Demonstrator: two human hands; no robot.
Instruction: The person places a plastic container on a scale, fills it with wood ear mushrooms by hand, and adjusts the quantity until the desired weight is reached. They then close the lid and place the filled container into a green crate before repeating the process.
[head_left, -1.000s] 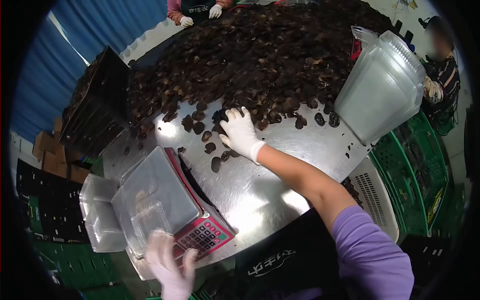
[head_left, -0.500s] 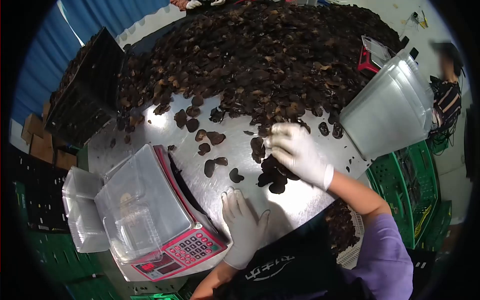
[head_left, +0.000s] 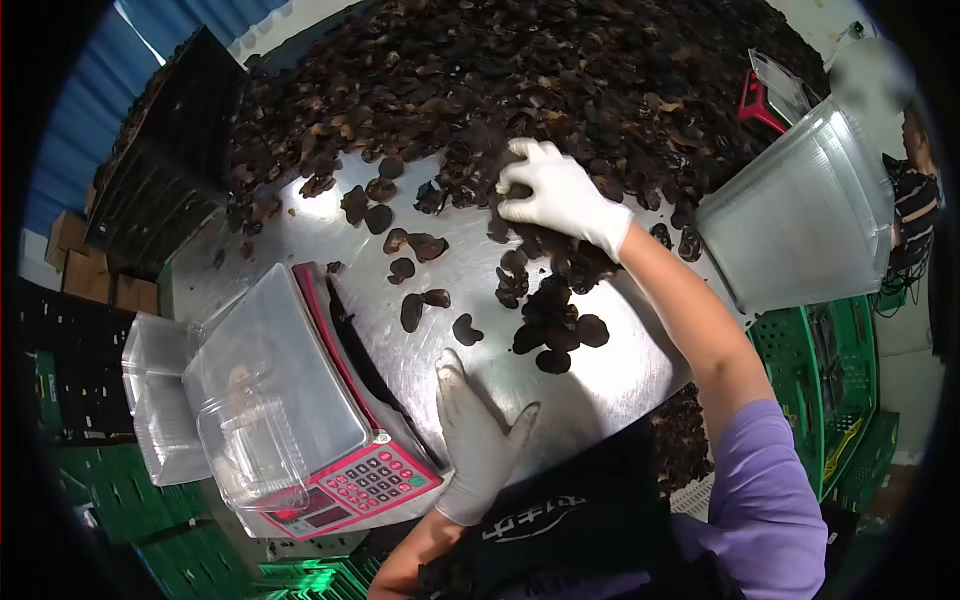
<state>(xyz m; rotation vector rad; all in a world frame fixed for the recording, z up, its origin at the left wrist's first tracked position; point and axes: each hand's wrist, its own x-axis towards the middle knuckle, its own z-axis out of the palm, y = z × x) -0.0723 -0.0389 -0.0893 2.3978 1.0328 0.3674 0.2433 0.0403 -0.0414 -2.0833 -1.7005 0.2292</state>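
A large pile of dark brown, ear-shaped fungus pieces (head_left: 590, 90) covers the far part of the metal table (head_left: 600, 390). My right hand (head_left: 560, 195), in a white glove, reaches to the pile's near edge with its fingers curled against dark pieces. Just below it lies a small cluster of dark pieces (head_left: 550, 320). My left hand (head_left: 475, 435), also gloved, rests near the table's front edge, fingers extended and thumb apart, holding nothing. To its left is a red and white scale (head_left: 375, 480) with a clear plastic container (head_left: 250, 450) on its plate.
Stacked clear plastic containers stand at the left (head_left: 160, 400) and right (head_left: 800, 215). A black crate (head_left: 165, 160) is tilted at the back left. Another red scale (head_left: 760, 105) sits back right. Green crates (head_left: 835, 380) stand at the right; a person's striped sleeve (head_left: 915, 205) shows beyond.
My right hand has moved away from the small cluster, forward and left to the pile's edge. My left hand stays nearly in place. The view has shifted slightly.
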